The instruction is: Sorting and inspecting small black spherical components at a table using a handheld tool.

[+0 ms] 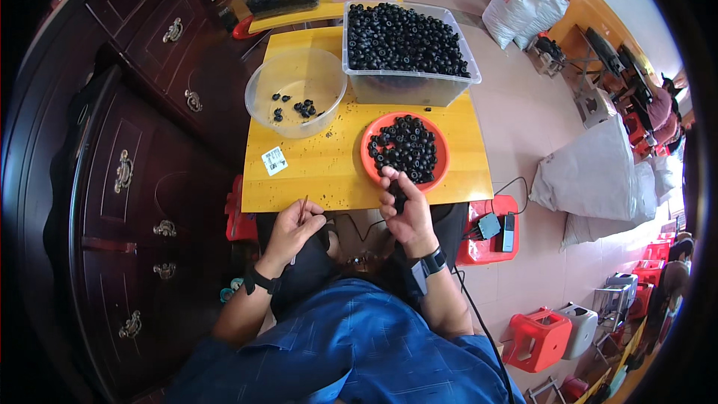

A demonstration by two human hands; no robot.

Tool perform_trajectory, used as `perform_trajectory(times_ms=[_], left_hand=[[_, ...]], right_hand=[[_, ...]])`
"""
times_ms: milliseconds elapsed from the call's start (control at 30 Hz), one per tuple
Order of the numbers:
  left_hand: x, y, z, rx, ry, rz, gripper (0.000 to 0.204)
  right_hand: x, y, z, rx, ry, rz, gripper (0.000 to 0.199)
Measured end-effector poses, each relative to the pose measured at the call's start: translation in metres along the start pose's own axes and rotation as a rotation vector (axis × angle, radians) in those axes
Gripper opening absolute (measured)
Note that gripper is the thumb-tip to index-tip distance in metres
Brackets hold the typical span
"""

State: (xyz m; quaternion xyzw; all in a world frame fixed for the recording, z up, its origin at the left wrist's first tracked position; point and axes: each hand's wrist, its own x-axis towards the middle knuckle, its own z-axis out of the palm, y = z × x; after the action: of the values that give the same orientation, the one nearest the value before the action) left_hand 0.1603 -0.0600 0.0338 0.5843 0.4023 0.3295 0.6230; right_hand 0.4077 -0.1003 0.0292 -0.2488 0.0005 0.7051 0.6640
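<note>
Just off the front edge of the yellow table [299,198], my left hand [292,233] pinches a thin brownish stick-like tool [303,211]. My right hand [411,223] curls around a few small black ring-shaped parts [397,196], partly hidden by the fingers. Its fingertips are at the near rim of an orange bowl [444,151], which holds many more black parts [407,142]. Behind the bowl, a big clear bin [404,90] is heaped with the same parts. To its left, a round clear tub [258,108] has a small number of them at the bottom.
A white label [274,160] and dark crumbs lie on the table. Dark wooden drawers [120,202] stand close on the left. On the right, a red stool [493,254] carries small devices with cables. White sacks [587,168] and stools [537,340] stand farther right.
</note>
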Motion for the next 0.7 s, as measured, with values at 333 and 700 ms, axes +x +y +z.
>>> perform_trajectory(times_ms=[333,700], left_hand=[[0.000,0.036,0.053,0.275,-0.087,0.220,0.019],[-0.005,0.023,0.060,0.176,-0.312,0.138,0.019]], right_hand=[[-0.040,0.036,-0.001,-0.651,-0.252,0.146,0.042],[-0.051,0.032,-0.015,-0.433,-0.376,0.192,0.050]])
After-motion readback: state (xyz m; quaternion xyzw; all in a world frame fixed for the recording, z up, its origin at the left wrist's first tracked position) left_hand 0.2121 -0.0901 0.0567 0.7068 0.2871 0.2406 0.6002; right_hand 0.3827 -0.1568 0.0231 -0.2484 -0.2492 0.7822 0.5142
